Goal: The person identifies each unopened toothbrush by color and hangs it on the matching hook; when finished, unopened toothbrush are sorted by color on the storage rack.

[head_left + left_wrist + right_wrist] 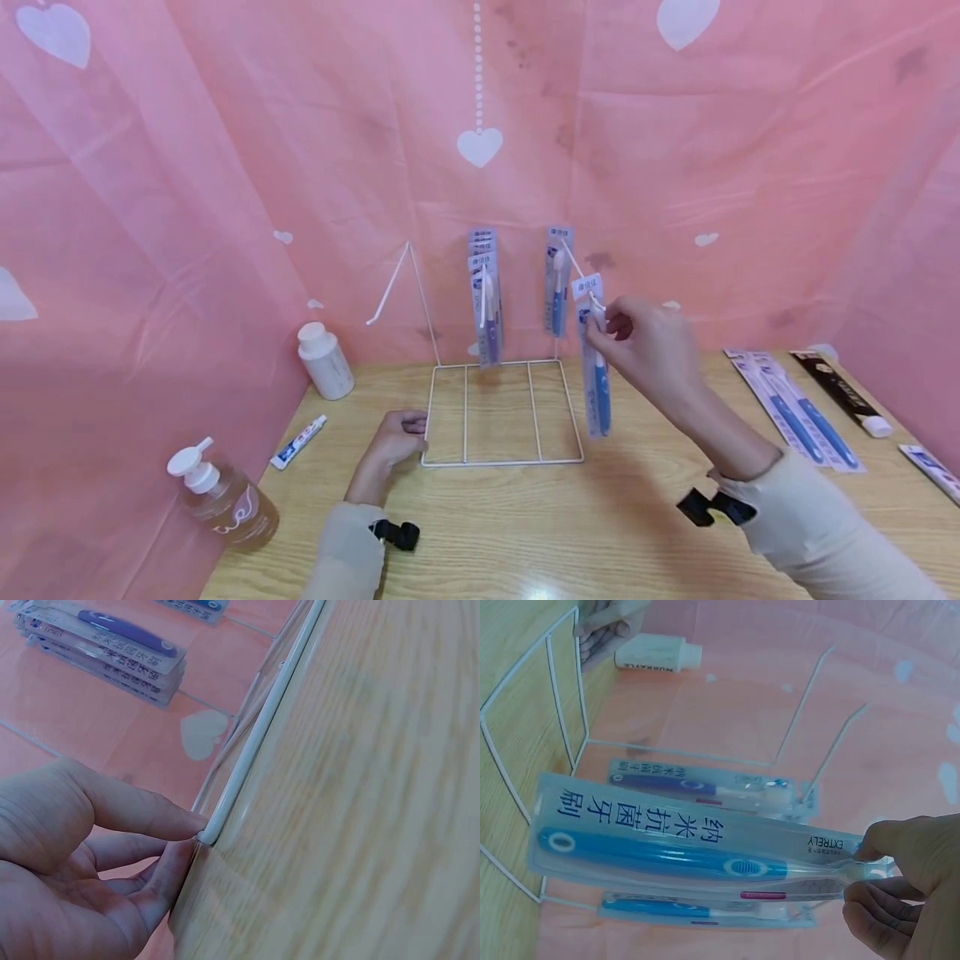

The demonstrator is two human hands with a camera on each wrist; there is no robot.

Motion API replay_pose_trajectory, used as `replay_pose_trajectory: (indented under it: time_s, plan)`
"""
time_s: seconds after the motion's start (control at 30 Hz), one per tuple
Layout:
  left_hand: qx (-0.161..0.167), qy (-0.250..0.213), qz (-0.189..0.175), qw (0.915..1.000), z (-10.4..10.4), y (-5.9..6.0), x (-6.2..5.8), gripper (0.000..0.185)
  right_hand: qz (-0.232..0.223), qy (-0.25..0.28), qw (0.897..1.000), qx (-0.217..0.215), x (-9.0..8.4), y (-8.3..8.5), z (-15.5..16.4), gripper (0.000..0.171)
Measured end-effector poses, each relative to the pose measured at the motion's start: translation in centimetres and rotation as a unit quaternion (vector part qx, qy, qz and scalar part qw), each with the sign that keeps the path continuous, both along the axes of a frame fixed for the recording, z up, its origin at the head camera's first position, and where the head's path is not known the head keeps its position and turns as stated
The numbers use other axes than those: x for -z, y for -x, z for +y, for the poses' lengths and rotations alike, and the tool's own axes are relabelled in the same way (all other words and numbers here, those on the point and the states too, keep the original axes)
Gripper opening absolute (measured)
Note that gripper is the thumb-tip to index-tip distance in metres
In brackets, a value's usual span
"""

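Note:
A white wire rack (502, 460) stands on the wooden table, its base corner (214, 829) pinched between thumb and forefinger of my left hand (418, 427) (196, 836). My right hand (600, 321) (859, 870) pinches the top of a packaged blue toothbrush (597, 383) (682, 840) at the tip of the rack's right hook (576, 265). Another blue pack (557, 287) hangs further back on that hook. Several purple toothbrush packs (486, 304) (697, 784) hang on the middle hook. The left hook (390, 287) carries nothing.
A white bottle (325, 360) stands at the back left, a pump bottle (221, 496) at the front left and a toothpaste tube (298, 442) between them. More packaged toothbrushes (802, 412) and a dark pack (840, 387) lie at the right. Pink curtains enclose the table.

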State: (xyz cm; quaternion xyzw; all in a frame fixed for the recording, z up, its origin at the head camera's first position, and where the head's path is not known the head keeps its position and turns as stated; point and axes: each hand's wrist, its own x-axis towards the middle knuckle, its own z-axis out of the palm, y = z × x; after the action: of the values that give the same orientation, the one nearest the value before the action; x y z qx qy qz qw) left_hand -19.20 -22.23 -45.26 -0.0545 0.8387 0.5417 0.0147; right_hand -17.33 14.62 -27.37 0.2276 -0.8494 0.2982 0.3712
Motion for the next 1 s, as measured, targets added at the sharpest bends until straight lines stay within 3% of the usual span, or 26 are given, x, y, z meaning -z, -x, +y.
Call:
replay_pose_trajectory:
  time_s: [0.3,0.57,0.77,1.0]
  plan:
    - [0.006,-0.002,0.007,1.0000,-0.2,0.0,0.1,0.057,-0.016,0.016,1.000,0.011,0.1,5.5,-1.5,0.016]
    - [0.009,-0.007,0.005,0.9999,-0.2,0.0,0.1,0.058,-0.064,0.065,0.996,0.015,0.1,9.8,-2.2,0.018]
    - [0.011,-0.006,0.004,0.9999,-0.1,0.1,0.0,0.058,-0.087,0.075,0.992,0.050,-0.2,11.3,-2.9,0.021]
    - [0.015,-0.006,0.002,0.9999,0.3,0.4,0.1,0.057,-0.089,0.078,0.991,0.063,-0.1,11.9,-2.6,0.022]
